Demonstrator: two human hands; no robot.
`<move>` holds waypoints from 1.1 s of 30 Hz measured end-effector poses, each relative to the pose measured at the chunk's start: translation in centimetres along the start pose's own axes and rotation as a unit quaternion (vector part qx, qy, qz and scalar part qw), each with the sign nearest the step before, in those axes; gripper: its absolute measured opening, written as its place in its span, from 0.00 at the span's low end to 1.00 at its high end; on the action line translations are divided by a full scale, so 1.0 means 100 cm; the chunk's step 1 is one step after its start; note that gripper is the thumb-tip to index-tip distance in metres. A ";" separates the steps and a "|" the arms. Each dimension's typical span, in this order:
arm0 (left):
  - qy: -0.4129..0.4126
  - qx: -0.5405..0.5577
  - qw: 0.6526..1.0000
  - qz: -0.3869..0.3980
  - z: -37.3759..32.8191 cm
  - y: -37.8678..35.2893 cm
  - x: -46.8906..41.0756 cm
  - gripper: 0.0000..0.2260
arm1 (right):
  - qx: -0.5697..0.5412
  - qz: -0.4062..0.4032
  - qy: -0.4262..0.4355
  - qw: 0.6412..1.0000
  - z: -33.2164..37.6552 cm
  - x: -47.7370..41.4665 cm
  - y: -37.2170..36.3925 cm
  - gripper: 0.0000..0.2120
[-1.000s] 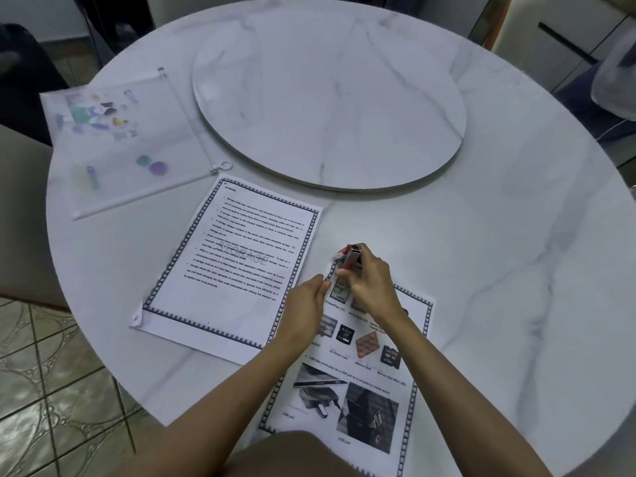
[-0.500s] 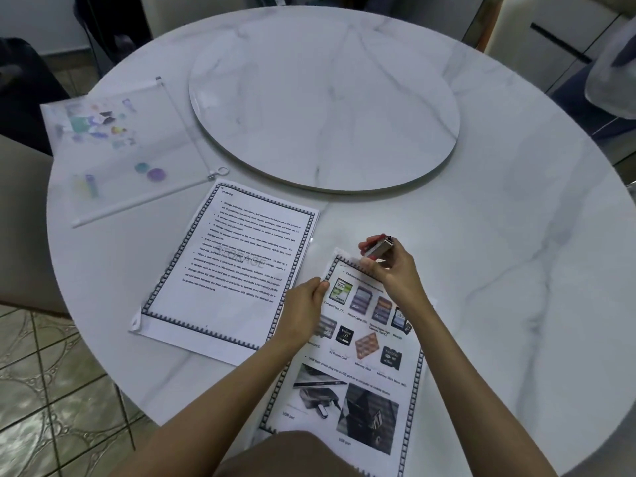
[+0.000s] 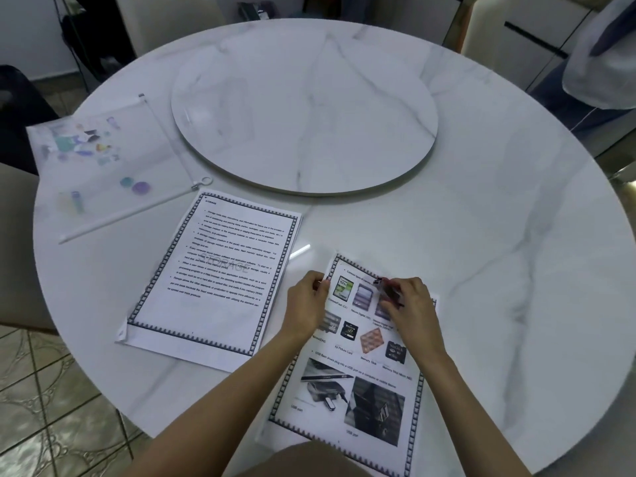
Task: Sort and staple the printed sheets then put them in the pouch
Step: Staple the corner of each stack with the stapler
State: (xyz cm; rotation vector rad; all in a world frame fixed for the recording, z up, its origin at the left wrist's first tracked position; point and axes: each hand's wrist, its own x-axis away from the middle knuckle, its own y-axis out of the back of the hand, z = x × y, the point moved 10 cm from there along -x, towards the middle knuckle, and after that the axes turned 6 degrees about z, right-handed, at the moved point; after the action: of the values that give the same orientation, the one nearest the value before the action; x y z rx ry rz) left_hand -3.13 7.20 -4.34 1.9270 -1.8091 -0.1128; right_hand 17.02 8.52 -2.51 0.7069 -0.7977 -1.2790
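Note:
A picture sheet set with a black patterned border lies on the marble table's near edge. My left hand pinches its upper left edge. My right hand grips a small dark stapler over the sheet's top area. A text sheet set headed "Storage" lies to the left. A translucent zip pouch with coloured prints lies at the far left, its ring pull toward the text sheets.
The round white marble table carries a raised turntable disc in the middle. Chairs stand around the table's edge, one at the left and one at the far right. Tiled floor shows at the lower left.
My right hand has come down and inward with the stapler, from the sheet's top corner onto its upper middle. My left hand still holds the sheet's left edge.

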 end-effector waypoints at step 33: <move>-0.026 -0.131 0.991 0.005 0.079 0.247 -0.069 0.13 | -0.024 -0.029 -0.164 0.986 0.150 -0.019 -0.120 0.20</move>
State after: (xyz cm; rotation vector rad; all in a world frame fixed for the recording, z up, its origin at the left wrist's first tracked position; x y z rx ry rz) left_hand -29.59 11.51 -3.16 1.7435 -1.7390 -0.3817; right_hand -2.20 8.23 -4.40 0.4883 -1.0144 -1.4862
